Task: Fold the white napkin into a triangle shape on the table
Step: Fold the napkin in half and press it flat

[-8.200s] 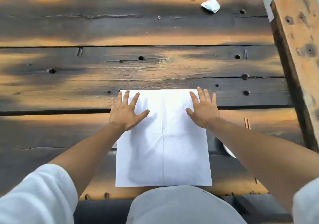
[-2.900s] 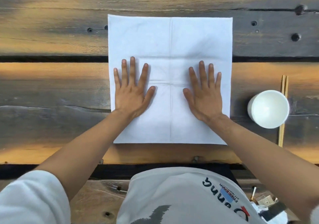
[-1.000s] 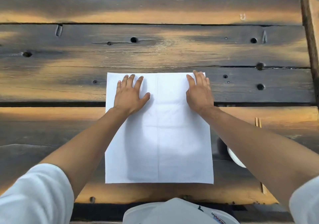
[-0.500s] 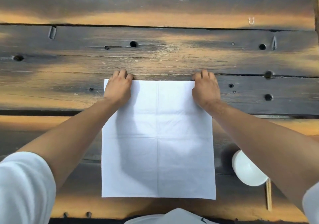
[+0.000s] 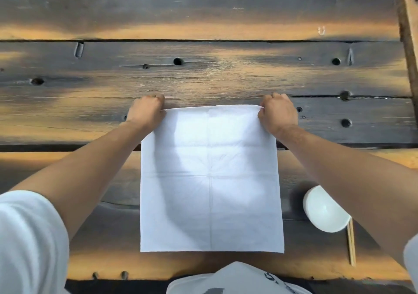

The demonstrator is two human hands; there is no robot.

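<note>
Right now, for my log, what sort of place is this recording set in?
Probably a rustic dining spot, possibly outdoors. A weathered plank table with old bolt holes carries a white napkin, a white bowl and wooden chopsticks, like a place setting being prepared.

There is one view only, from the camera on my head, looking forward and steeply down onto the tabletop [image 5: 203,78]. It sits close: my forearms run in from both lower corners and my shirt fills the bottom edge. The wide lens takes in the planks from the near edge out past my hands (no second view shares any of it).
</note>
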